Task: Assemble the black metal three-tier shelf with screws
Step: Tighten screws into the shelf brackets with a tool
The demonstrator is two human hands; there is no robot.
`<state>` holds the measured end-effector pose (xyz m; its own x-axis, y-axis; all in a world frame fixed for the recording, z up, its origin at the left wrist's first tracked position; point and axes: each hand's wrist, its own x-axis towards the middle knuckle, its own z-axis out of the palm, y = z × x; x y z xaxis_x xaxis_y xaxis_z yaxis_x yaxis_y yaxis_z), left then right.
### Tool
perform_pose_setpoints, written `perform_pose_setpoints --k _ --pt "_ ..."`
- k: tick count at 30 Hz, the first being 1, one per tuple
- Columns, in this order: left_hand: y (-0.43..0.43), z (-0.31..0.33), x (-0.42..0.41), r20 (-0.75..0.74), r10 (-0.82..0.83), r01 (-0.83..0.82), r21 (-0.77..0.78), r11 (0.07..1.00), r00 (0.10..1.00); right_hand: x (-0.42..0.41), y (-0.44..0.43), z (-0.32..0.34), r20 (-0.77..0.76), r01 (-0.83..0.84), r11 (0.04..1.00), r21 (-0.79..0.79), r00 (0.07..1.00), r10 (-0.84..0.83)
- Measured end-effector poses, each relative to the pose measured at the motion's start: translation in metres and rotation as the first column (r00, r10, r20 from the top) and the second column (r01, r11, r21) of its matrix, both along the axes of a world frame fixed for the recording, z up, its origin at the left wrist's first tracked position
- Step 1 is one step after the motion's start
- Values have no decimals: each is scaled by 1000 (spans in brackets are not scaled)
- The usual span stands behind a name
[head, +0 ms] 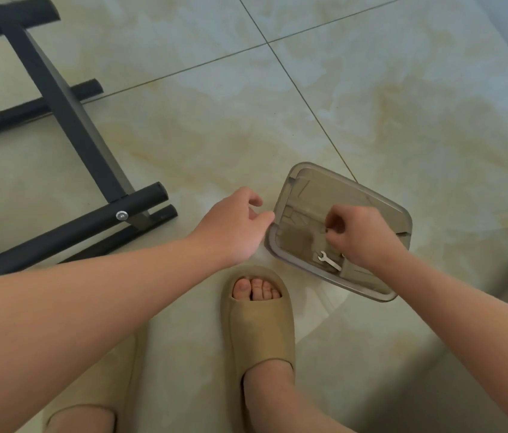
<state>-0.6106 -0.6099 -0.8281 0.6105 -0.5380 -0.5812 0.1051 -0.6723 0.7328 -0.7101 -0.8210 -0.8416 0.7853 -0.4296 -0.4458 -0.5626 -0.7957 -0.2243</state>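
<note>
The black metal shelf frame lies on the tiled floor at the left, with a silver screw head in its nearest round bar. A clear grey plastic tray sits on the floor to the right and holds a small silver wrench. My right hand is inside the tray with fingers curled, pinching something small and dark that I cannot make out. My left hand hovers beside the tray's left rim, fingers loosely curled and holding nothing.
My feet in tan slippers stand just in front of the tray, a second slipper at the bottom left. Pale marbled floor tiles stretch beyond the tray and frame.
</note>
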Motion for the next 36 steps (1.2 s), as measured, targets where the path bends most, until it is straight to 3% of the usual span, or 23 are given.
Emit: perform_pose_setpoints --k 4,7,10,15,18,22,25,28,32,36 --pt "11 10 15 -77 244 -250 -92 964 967 12 30 44 294 75 984 161 948 -120" --pt "21 27 25 -319 378 -440 -149 886 869 30 59 70 392 43 952 304 905 -166" --pt "39 41 33 -528 411 -562 -158 812 743 56 91 90 434 -34 922 387 889 -149" --pt "68 57 49 -709 383 -680 -186 709 592 94 143 107 466 -226 890 395 885 17" --pt "84 62 61 -731 439 -769 -182 613 523 110 161 109 492 -299 860 414 868 65" --pt "114 61 75 -729 521 -844 -145 516 443 122 169 96 504 -375 877 302 843 187" --pt "139 59 88 -670 596 -870 -158 468 442 131 175 81 302 -567 803 186 810 503" --pt "161 50 97 -494 723 -868 -161 470 483 140 186 70 74 -690 706 160 722 688" --pt "176 34 97 -232 725 -756 -84 649 648 148 198 64 -11 -708 689 156 696 718" --pt "170 22 91 -273 574 -607 -48 794 772 149 198 65 57 -639 740 209 763 644"
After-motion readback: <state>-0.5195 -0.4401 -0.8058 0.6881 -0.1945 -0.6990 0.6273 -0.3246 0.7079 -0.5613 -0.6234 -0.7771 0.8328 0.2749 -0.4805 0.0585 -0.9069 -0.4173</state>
